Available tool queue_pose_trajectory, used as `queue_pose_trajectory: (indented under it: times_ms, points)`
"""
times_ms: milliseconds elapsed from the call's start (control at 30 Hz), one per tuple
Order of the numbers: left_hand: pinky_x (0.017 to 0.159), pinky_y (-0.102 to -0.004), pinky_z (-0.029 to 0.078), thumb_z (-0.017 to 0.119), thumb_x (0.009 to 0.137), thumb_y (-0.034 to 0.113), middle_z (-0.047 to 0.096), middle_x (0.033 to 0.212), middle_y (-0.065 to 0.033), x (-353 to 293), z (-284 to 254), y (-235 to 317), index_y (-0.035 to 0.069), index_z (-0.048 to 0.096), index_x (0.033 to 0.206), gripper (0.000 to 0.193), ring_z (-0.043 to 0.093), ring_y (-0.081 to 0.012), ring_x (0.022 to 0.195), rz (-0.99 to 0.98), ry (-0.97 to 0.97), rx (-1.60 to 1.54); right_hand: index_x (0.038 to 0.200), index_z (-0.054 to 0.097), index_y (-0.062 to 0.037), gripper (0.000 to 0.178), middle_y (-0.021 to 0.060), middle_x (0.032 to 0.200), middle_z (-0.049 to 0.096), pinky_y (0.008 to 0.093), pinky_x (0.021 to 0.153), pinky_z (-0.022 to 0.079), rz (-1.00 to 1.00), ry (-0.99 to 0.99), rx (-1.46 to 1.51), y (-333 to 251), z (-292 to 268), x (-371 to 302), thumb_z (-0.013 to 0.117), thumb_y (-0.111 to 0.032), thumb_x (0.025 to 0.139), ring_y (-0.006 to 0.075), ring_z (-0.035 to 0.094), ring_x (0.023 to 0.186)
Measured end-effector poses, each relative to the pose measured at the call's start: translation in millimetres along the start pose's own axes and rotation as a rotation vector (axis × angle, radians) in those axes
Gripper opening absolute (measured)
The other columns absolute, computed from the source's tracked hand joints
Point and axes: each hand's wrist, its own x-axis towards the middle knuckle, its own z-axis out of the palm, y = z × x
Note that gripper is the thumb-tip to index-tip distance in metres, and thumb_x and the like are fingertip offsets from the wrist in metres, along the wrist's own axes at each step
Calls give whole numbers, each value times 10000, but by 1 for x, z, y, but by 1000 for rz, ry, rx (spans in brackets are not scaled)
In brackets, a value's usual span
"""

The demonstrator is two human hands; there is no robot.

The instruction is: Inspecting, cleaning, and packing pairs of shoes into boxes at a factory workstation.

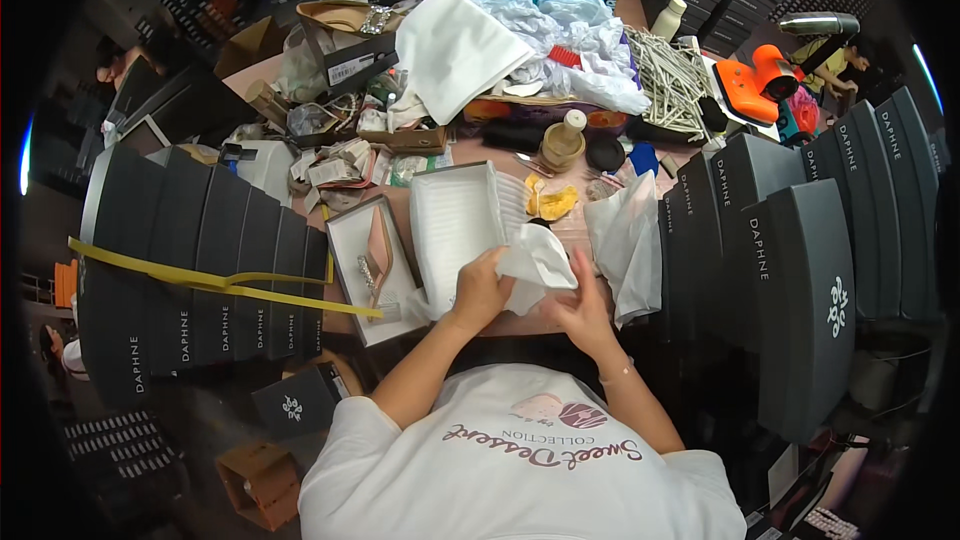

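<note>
A sheet of crumpled white tissue paper [538,256], partly folded over, is held up between my two hands. My left hand [482,292] pinches its left side. My right hand [582,308] has the right edge at its fingertips, with the thumb lower down. Just beyond my left hand lies a white box [497,180] lined with ribbed white padding. To its left, an opened shoe box [340,230] holds a pink shoe [378,248] with a sparkling ornament. More white paper [632,240] lies right of my right hand.
Dark shoe boxes stand in rows at left [165,230] and right [800,280], a yellow strap [200,275] across the left ones. Farther back are a bottle [562,143], a yellow cloth [553,202], white sticks [665,85], an orange tool [755,85] and crumpled plastic [560,30].
</note>
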Motion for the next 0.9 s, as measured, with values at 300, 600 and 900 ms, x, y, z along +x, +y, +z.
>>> queue_pose_trajectory:
  times_ms: [300, 600, 900]
  points:
    - [942, -354, 409, 553, 910, 324, 588, 1151, -199, 9, -8, -117, 33, 616, 1117, 362, 541, -250, 1111, -104, -8, 79, 1174, 522, -37, 296, 53, 1051, 587, 307, 783, 495, 144, 268, 673, -2, 19, 75, 552, -207, 934, 164, 582, 925]
    - [776, -241, 453, 597, 874, 151, 605, 986, -23, -18, -60, -62, 19, 547, 1165, 323, 565, -101, 878, -411, -69, -985, 1229, 491, -64, 324, 65, 1192, 559, 330, 921, 444, 160, -29, 708, 8, 79, 51, 531, -205, 940, 189, 551, 1070]
    - [764, -233, 458, 544, 873, 24, 626, 972, -35, -84, -147, -61, -6, 588, 1057, 191, 571, -86, 851, -343, 489, -866, 1327, 391, -43, 515, 156, 1172, 536, 312, 752, 516, 9, -124, 266, -31, 118, 10, 597, -235, 896, 195, 591, 939]
